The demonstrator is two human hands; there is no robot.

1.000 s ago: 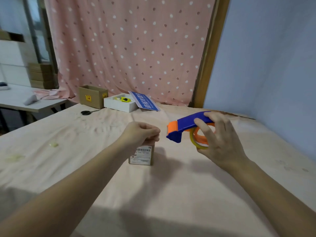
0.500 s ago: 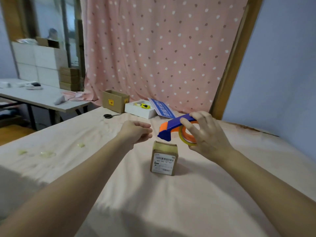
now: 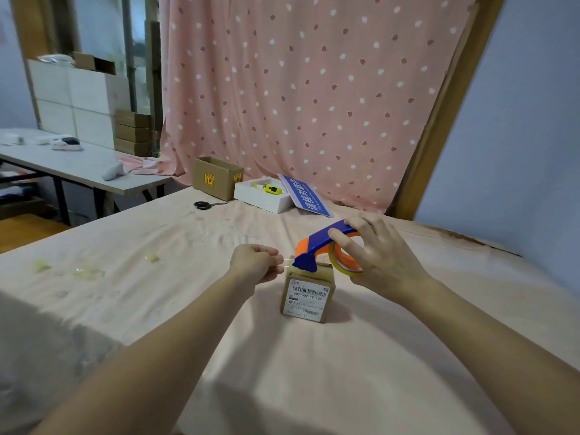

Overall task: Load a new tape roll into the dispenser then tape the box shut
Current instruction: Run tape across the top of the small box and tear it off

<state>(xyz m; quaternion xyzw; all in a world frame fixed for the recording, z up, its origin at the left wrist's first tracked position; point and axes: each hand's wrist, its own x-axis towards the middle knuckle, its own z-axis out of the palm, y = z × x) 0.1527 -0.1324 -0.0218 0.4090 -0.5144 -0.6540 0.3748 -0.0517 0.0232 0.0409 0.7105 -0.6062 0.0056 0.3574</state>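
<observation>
A small cardboard box [image 3: 308, 297] with a white barcode label stands on the pink cloth. My right hand [image 3: 378, 255] grips a blue and orange tape dispenser [image 3: 317, 246] holding a clear yellowish tape roll [image 3: 345, 267]. The dispenser's nose sits just over the box's top left edge. My left hand [image 3: 255, 262] is beside the box on the left, fingers pinched on the clear tape end [image 3: 288, 262] coming from the nose.
At the back of the cloth lie black scissors [image 3: 204, 205], an open brown carton [image 3: 216, 177], a white tray [image 3: 262, 196] with a yellow item, and a blue sign [image 3: 309, 199]. Tape scraps [image 3: 84, 271] lie left. A grey side table [image 3: 81, 167] stands far left.
The view shifted, so the box now sits lower. My left hand came off the box top and pinched the tape end. The dispenser came down to the box's top.
</observation>
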